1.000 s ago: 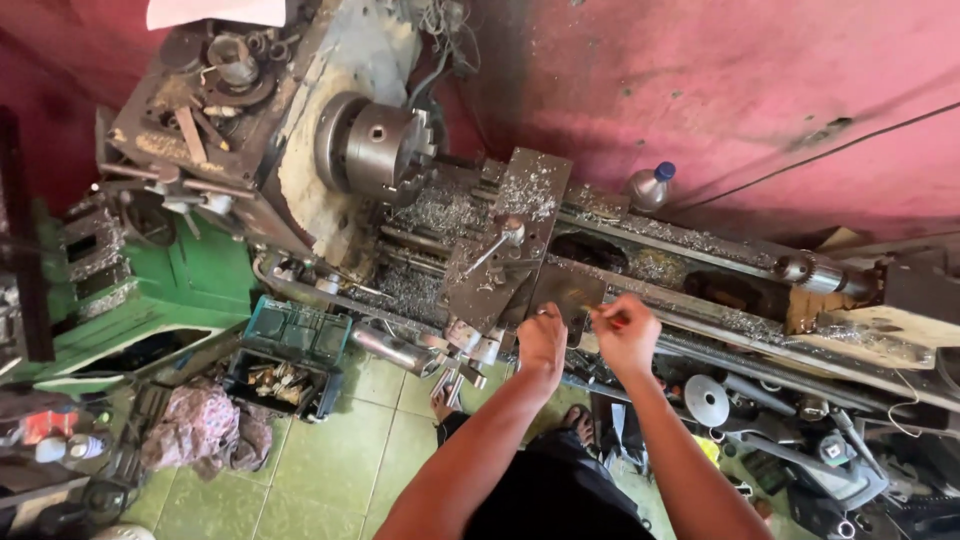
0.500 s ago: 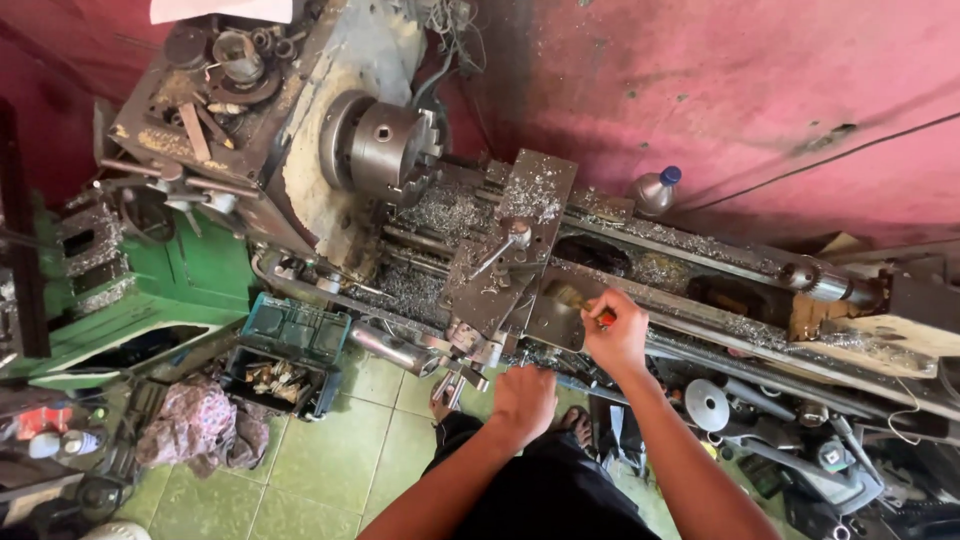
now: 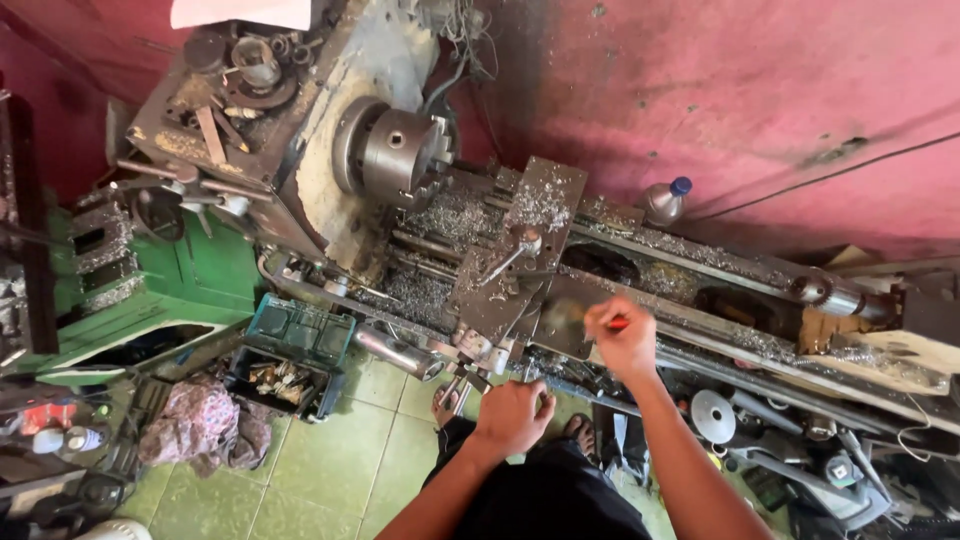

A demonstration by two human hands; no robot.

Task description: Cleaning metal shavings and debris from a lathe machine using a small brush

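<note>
The fingers of the right hand (image 3: 622, 340) are pinched shut on a small tool with a red handle (image 3: 617, 324), most likely a little brush, though its tip blurs against the grey metal plate (image 3: 560, 322) at the front of the lathe (image 3: 500, 270). The fingers of the left hand (image 3: 512, 415) are curled closed around something at the lathe's front edge, probably a handwheel or crank; the hand covers it, so I cannot tell which.

A second ago both hands were raised side by side at the plate. Half a second ago the left had already dropped away toward the body, and now it has settled low on the front edge of the machine while the right alone remains at the plate. So the work has split: one hand is on the red-handled tool, the other braces or grips lower down.

Outward from the hands, the slide with its lever (image 3: 510, 250) carries a thick litter of metal shavings (image 3: 455, 215), and the round chuck (image 3: 400, 155) beyond it is empty.

Containers: a green plastic crate (image 3: 300, 330) stands on the tiled floor (image 3: 330, 470) just below the lathe, and beside it a dark tray (image 3: 275, 380) holds small metal parts. A bottle with a blue cap (image 3: 665, 200) stands upright at the back against the red wall (image 3: 750, 110); its contents cannot be made out. A crumpled rag (image 3: 200, 425) lies on the floor near the tray.
</note>
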